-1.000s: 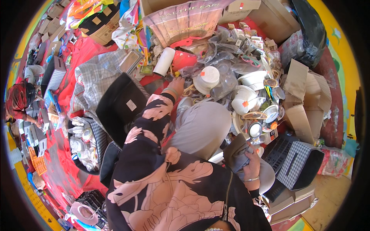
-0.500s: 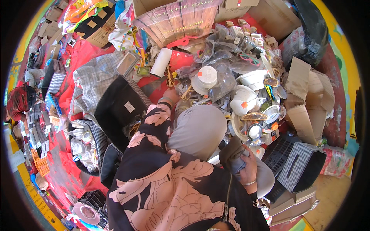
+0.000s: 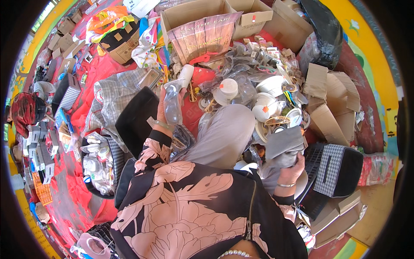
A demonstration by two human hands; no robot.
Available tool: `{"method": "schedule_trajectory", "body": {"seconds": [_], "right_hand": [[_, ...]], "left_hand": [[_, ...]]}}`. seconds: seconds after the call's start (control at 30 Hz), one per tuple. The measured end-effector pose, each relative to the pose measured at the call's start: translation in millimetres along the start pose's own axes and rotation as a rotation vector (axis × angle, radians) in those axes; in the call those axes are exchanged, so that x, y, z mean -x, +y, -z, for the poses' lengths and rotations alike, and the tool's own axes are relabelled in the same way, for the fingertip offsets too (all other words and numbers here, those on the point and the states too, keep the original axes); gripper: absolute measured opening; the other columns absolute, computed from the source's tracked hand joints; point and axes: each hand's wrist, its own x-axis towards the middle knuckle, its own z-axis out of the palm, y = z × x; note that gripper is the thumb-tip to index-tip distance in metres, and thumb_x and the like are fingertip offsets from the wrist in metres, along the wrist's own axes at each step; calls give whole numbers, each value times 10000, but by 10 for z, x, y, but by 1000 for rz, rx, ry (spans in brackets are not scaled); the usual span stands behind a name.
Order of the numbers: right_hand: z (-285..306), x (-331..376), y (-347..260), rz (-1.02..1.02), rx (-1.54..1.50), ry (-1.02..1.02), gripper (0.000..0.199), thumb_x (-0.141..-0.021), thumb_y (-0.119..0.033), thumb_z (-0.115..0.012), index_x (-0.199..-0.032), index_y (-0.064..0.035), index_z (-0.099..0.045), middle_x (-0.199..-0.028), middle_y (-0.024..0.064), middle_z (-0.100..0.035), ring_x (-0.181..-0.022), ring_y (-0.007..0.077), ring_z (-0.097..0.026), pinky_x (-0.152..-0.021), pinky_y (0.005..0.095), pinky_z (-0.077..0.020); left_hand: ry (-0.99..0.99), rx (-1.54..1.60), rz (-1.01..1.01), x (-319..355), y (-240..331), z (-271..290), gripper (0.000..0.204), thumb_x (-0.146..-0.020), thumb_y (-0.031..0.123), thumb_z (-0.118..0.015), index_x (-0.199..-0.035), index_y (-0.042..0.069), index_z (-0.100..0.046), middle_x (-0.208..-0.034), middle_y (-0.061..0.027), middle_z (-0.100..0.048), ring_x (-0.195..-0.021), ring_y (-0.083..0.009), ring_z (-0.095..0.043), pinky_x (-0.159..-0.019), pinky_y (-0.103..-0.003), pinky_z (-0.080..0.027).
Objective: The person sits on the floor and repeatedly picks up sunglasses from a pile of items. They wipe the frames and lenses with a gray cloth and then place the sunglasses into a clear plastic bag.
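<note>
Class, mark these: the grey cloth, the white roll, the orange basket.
Grey cloth [image 3: 283, 146], head view: folded middle.
White roll [image 3: 186, 74], head view: curved side.
Orange basket [image 3: 42, 188], head view: slatted wall.

Left hand [image 3: 161, 108] partly hidden behind clear packet [image 3: 173, 103], right hand [image 3: 293, 171] partly covered by grey cloth [image 3: 283, 144], goods [image 3: 36, 151] along red sheet's [image 3: 71, 190] left edge indistinct
</note>
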Motion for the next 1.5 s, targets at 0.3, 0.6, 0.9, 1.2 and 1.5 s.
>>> {"method": "schedule_trajectory", "body": {"seconds": [0.3, 0.6, 0.9, 1.2, 1.5], "right_hand": [[-777, 422, -268, 139, -53, -190, 405, -809, -207, -560, -1172, -37, -504, -1148, 104, -567, -1059, 281, -537, -952, 432, -406], [-1446, 1181, 106, 1161, 1418, -969, 508, -669, 0, -587, -1159, -127, -556, -1293, 120, -477, -1228, 292, -419, -949, 404, -361], [-1432, 1124, 15, 1347, 1540, -571, 563, -582, 57, -520, -1119, -105, -572, -1230, 115, -520, -1163, 295, -484, -849, 404, -376], [-1266, 1192, 111, 1241, 1438, -861, 488, -629, 41, -542, -1075, -141, -617, -1192, 84, -567, -1168, 277, -489, -954, 409, -341], [-1098, 1361, 133, 1494, 1649, -1166, 343, -720, -207, -613, -1058, -257, -618, -1267, 14, -513, -1204, 212, -452, -991, 393, -305]], "left_hand": [[-123, -463, 126, 571, -814, -659, 747, -796, 657, -444, -1202, 30, -476, -1130, -189, -569, -846, -228, -634, -588, -257, -528], [-169, -561, 317, 832, -1733, -1246, 581, -907, 558, -347, -1170, 58, -483, -962, -113, -610, -770, -206, -617, -679, -291, -523], [-708, -1391, -170, 1135, -2260, -1068, 257, -958, 191, -394, -1091, 7, -514, -929, -71, -584, -841, -148, -570, -733, -273, -462], [-650, -598, 378, 939, -2148, -1151, 395, -976, 280, -279, -1188, 7, -470, -1136, -111, -551, -1031, -226, -548, -859, -322, -469], [-817, -1448, -118, 1041, -1993, -1405, 342, -966, 246, -345, -1231, 46, -428, -976, -38, -541, -895, -152, -565, -804, -291, -484]]}}
